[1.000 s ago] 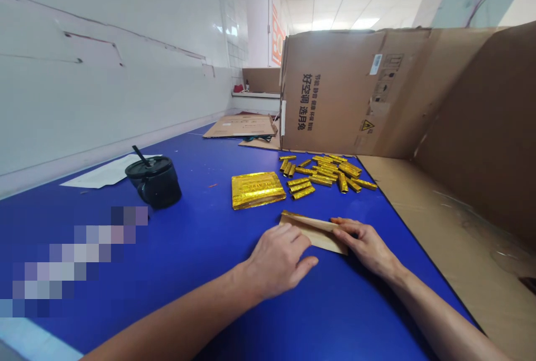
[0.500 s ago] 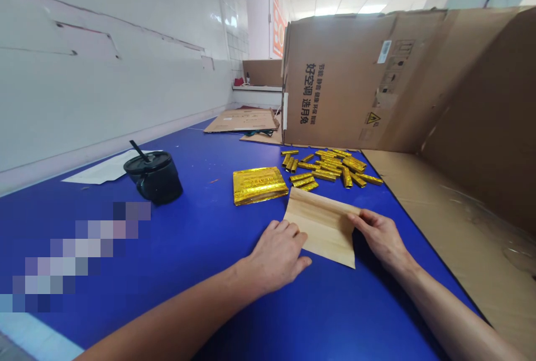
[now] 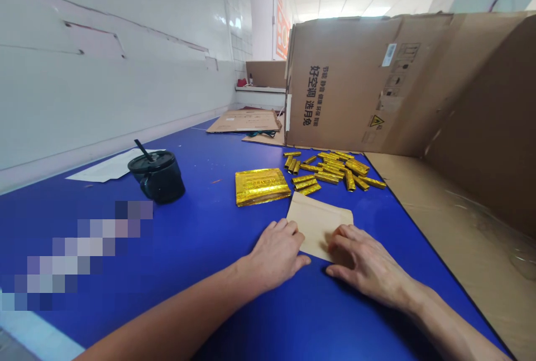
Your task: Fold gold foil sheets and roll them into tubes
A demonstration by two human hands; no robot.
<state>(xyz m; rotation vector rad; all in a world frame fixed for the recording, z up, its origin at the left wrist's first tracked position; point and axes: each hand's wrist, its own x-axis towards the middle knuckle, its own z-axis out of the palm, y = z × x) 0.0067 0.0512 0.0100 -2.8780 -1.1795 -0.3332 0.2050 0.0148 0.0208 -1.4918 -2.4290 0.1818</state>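
Hands flat on a tan paper sheet (image 3: 319, 220), lying on the blue tabletop (image 3: 209, 249) just in front of the body; left hand (image 3: 274, 255) resting on the sheet's near-left edge, fingers extended and loosely together, no closed grip, nothing clasped; right hand (image 3: 368, 265) spread palm-down over the sheet's near-right corner, likewise open, pressing rather than pinching; judged a hold meant to pin the paper flat and stop it sliding on the smooth surface.

Stack of gold foil sheets (image 3: 262, 186) just beyond the paper's far-left corner, near but apart from both hands; heap of small gold foil rolls (image 3: 330, 168) farther back and to the right, a few of the nearest rolls lying just beside the paper's far edge; placed, by the look of it, within easy reach of either hand.

Black cup (image 3: 159, 178) with lid and straw standing well to the left, contents hidden by the lid; white paper (image 3: 111, 167) lying flat behind it near the wall.

Large cardboard box (image 3: 355, 87) upright behind the rolls, printed side toward the camera, opened out into brown flaps along the right; inside not visible; flattened cardboard (image 3: 245, 122) lying farther back on the tabletop.
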